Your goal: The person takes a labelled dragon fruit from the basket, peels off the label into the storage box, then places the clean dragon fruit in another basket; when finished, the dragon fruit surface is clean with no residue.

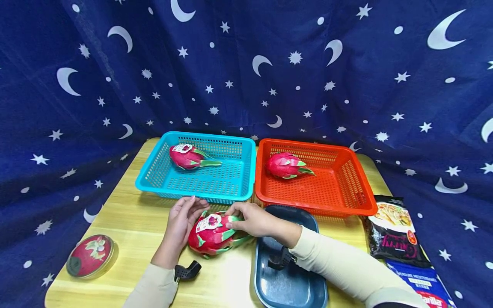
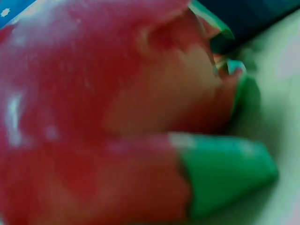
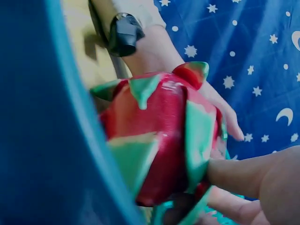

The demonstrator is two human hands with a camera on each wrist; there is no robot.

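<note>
A large red dragon fruit (image 1: 209, 239) with green scales and a white sticker sits over the table in front of the baskets. My right hand (image 1: 254, 220) grips its leafy end from above, thumb on one side. In the right wrist view, the right hand's fingers (image 3: 243, 176) pinch the dragon fruit (image 3: 164, 126) by a green scale. My left hand (image 1: 182, 220) lies along the fruit's left side, fingers extended and loosely bent; whether it touches is unclear. Red skin of the dragon fruit (image 2: 93, 89) fills the left wrist view.
A blue basket (image 1: 246, 188) and a red basket (image 1: 346, 209) stand behind, each with one dragon fruit inside. The dark blue tub (image 1: 292, 286) is under the right forearm. A round lidded container (image 1: 92, 256) sits left; a black food packet (image 1: 396, 233) and blue packet (image 1: 421, 280) lie right.
</note>
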